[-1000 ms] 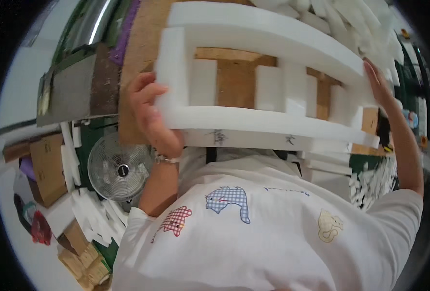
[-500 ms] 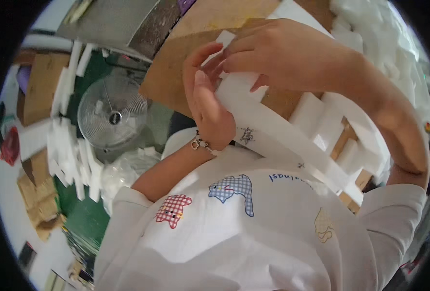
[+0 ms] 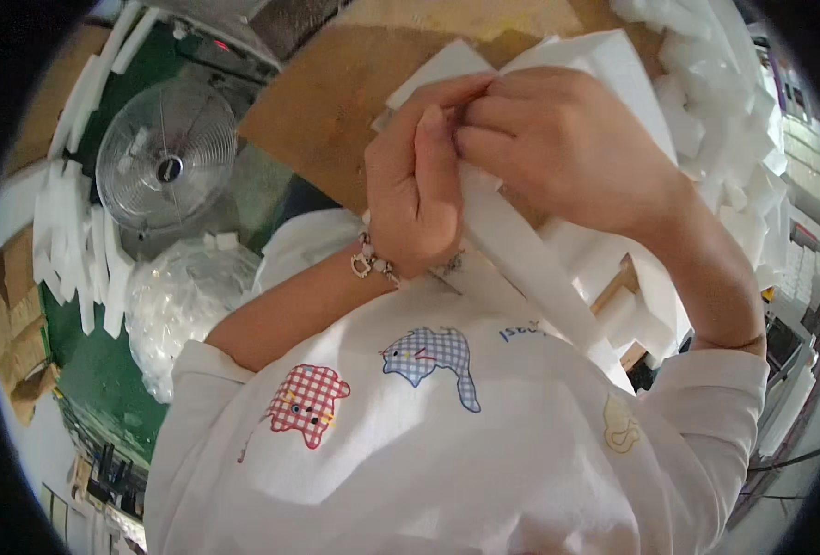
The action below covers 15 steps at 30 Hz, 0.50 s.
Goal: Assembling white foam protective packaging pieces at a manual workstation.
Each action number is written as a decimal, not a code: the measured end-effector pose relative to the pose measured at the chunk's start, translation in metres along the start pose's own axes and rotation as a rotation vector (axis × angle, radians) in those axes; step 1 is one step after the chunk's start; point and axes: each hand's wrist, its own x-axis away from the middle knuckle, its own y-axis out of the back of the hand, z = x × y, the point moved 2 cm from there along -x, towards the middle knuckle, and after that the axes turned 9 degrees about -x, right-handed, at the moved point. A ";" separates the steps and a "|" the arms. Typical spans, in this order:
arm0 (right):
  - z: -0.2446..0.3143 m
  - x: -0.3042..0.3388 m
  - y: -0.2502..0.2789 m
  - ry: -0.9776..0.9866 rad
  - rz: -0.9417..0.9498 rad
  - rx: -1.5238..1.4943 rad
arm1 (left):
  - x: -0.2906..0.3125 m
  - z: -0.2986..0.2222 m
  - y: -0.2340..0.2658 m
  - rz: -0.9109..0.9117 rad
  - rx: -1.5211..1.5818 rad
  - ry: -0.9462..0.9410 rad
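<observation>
My left hand, with a beaded bracelet at the wrist, is closed, its fingers curled and its thumb pointing up. My right hand comes over from the right, and its bent fingers meet the left ones. Between them both hands grip a long, flat white foam strip. It slants from under the fingers down to the right, toward my shirt. The fingers hide the gripped part. White foam sheets lie just beyond the hands, on a brown board.
A round floor fan stands at the left, near a clear plastic bag and upright white foam strips. White foam pieces pile up at the far right. More foam blocks sit below my right forearm.
My hands have come together; the left fingers, spread before, are now curled in against the right ones. The view has shifted, so the fan sits farther left and higher.
</observation>
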 end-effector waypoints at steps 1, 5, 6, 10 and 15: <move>0.002 0.001 0.001 -0.010 -0.008 0.023 | 0.002 -0.002 0.000 0.012 0.008 -0.021; -0.005 -0.002 0.004 -0.135 0.044 -0.080 | -0.001 0.009 0.009 0.083 -0.006 0.033; 0.001 0.003 0.000 -0.154 0.053 -0.125 | 0.001 0.010 0.010 0.113 -0.085 0.015; 0.031 0.054 0.016 -0.204 -0.222 0.210 | -0.017 -0.002 0.008 0.233 -0.122 -0.238; 0.151 0.284 0.063 -1.023 -1.256 0.427 | -0.025 0.016 0.081 0.233 -0.064 0.456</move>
